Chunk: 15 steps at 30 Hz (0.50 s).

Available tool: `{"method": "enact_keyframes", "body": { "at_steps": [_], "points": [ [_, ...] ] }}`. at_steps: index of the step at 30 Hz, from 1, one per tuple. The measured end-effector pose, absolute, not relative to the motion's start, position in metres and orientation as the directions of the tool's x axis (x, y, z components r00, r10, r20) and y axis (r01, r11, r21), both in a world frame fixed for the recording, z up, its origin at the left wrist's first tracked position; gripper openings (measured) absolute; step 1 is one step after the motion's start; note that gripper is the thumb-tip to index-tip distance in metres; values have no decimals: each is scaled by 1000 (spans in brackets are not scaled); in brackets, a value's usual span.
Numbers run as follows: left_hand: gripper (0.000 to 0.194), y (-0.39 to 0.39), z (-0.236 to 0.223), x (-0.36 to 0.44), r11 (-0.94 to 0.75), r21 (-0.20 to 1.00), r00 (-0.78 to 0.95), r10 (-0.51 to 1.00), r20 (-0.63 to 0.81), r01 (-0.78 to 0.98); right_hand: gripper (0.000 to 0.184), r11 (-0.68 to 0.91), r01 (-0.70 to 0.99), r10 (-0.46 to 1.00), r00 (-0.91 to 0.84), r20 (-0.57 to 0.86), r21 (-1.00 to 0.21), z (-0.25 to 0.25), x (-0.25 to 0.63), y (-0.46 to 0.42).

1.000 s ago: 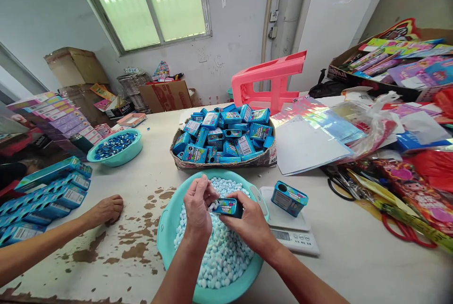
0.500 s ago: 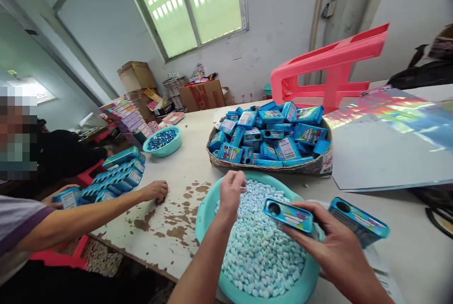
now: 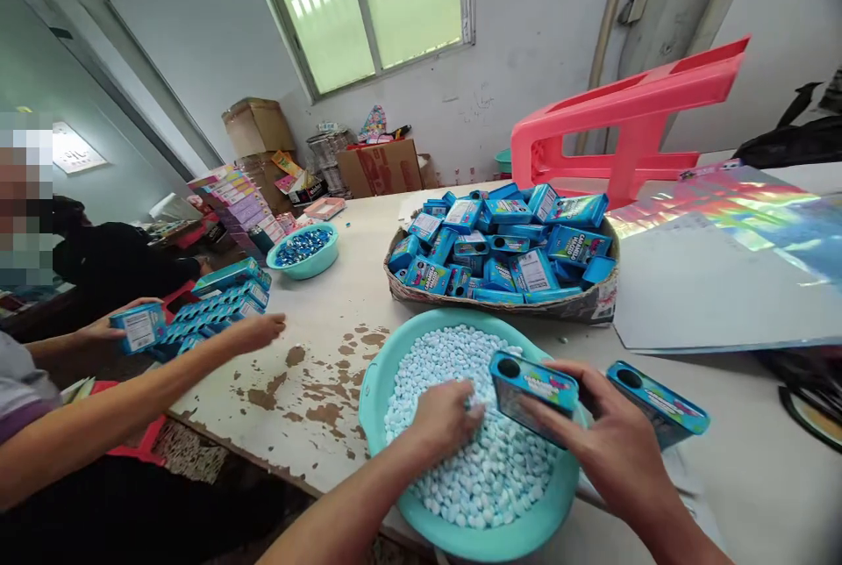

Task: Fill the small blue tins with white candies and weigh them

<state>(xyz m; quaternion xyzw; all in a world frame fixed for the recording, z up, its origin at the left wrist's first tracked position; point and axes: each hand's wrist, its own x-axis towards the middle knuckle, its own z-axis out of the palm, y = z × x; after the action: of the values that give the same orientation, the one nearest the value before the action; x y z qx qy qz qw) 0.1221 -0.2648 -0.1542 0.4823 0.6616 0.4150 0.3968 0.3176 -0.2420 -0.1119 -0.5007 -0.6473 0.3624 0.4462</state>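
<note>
My left hand (image 3: 447,420) is down in the green plastic bowl (image 3: 374,381), its fingers curled into the pale blue candies (image 3: 487,486). The fingertips are partly hidden among them. Over the bowl's right side, my right hand (image 3: 609,433) grips a small blue candy box (image 3: 532,394) between thumb and fingers. The box is tilted, and its top, with a round dark hole, faces up. Just beyond that hand, a second blue box (image 3: 658,407) with a similar hole stands on the table, partly covered by the hand.
A cut-down carton (image 3: 500,306) heaped with blue boxes lies behind the bowl. Farther left are a small bowl (image 3: 316,265) of shiny blue pieces and a co-worker's hands (image 3: 260,332) near rows of boxes (image 3: 220,311). A pink stool (image 3: 624,131) and shiny sheets (image 3: 724,284) are at right.
My left hand has lowered from above the bowl's far left part into the candies. My right hand keeps hold of its box. The co-worker's near hand has moved left, off the table.
</note>
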Motion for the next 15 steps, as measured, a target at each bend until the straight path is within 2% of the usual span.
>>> {"method": "enact_keyframes", "body": {
  "at_steps": [2, 5, 7, 10, 12, 15],
  "points": [
    [22, -263, -148, 116, 222, 960, -293, 942, -165, 172, 38, 225, 330, 974, -115, 197, -917, -115, 316, -242],
    [29, -257, -126, 114, 238, 971, -291, 930, -225, 10, 32, 261, 332, 960, -192, 206, -907, -119, 310, -244],
    [31, -253, -106, 118, 152, 968, -290, 934, -208, -202, 29, 287, 341, 950, -226, 218, -895, -119, 302, -247],
    [27, -248, -81, 129, -37, 881, -343, 928, -145, -472, 26, 364, 360, 916, -305, 260, -859, -116, 288, -253],
    [28, -246, -74, 137, -95, 853, -394, 909, -135, -512, 28, 409, 356, 890, -360, 280, -840, -112, 280, -256],
    [29, -243, -74, 143, -139, 872, -452, 886, -102, -469, 29, 397, 352, 900, -328, 286, -848, -105, 275, -257]
  ]
}}
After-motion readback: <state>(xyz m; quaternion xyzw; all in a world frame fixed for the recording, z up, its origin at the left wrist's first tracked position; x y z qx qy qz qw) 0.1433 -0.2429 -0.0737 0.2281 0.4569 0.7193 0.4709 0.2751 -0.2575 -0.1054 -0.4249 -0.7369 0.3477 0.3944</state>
